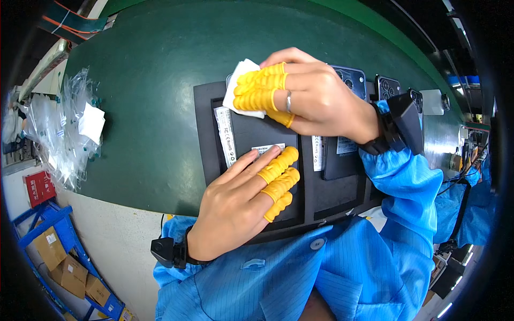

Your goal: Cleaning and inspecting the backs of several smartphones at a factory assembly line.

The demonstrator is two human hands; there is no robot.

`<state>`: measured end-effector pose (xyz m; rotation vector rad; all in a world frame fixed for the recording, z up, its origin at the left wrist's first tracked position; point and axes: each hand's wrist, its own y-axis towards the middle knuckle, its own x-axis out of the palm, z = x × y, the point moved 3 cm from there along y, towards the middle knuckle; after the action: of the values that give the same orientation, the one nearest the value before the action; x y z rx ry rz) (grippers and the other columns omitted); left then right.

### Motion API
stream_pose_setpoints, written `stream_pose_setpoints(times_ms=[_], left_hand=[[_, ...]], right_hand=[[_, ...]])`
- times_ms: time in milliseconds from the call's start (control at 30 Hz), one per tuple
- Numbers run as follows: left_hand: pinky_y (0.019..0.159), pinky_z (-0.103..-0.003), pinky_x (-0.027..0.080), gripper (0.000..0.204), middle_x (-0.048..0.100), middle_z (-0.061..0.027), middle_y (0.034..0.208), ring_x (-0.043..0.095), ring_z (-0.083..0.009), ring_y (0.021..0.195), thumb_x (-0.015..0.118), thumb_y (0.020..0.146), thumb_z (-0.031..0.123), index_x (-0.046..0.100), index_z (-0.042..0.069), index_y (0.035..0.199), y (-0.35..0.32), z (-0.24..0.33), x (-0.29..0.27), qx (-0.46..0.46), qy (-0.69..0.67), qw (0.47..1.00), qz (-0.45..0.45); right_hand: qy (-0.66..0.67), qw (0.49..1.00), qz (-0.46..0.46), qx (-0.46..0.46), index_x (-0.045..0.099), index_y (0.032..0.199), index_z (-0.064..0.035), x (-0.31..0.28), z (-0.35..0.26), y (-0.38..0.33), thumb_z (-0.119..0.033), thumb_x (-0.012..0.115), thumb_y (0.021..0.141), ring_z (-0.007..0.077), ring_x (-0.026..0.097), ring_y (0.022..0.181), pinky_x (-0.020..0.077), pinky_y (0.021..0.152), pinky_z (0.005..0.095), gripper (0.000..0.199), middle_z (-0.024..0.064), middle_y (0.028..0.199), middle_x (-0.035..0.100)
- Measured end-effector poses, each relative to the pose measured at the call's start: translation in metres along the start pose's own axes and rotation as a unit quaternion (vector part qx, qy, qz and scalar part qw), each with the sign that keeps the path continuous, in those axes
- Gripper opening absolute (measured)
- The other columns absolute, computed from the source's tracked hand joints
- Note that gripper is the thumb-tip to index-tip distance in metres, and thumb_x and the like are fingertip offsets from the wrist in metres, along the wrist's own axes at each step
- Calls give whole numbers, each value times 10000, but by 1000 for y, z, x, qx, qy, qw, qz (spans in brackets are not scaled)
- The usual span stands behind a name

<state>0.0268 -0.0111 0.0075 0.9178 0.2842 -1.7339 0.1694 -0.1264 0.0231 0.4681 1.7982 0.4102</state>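
Now the right hand [316, 93] grips a white cloth [243, 68].

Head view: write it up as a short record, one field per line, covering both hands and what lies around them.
Left hand: palm down, fingers spread on the lower part of a dark flat device
Right hand: fingers bent over a white cloth at the device's upper end
Finger covers: yellow, on several fingers of each hand
Beneath device: black tray on a green table
Table's left: clear plastic bags
Lower left: cartons in a blue rack
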Motion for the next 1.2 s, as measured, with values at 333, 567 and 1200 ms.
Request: stream_pose_setpoints(times_ms=[333,567,1200], left_hand=[[1004,-408,435,291,631,-123,1160,551,-257,1180,695,727,139,695,36,998,2,3,-4,13,8,1000,4],[978,-436,455,386,550,-154,1259,504,-353,1209,698,726,171,650,69,1095,3,11,5,93,-16,996,-4],[1007,-439,406,285,602,-108,1109,531,-288,1096,669,676,145,679,58,948,26,33,-36,132,138,965,-178]], right_hand=[[13,998,18,66,644,784,-5,-6,-19,-24,-39,695,637,255,617,662,481,883,410,159,119,695,618],[48,990,20,134,678,924,20,-41,-35,-36,-32,677,730,297,656,864,459,900,477,202,150,945,685],[-65,957,120,256,711,1016,-89,-90,-7,-69,-70,700,770,252,644,843,498,804,332,246,83,958,699]])
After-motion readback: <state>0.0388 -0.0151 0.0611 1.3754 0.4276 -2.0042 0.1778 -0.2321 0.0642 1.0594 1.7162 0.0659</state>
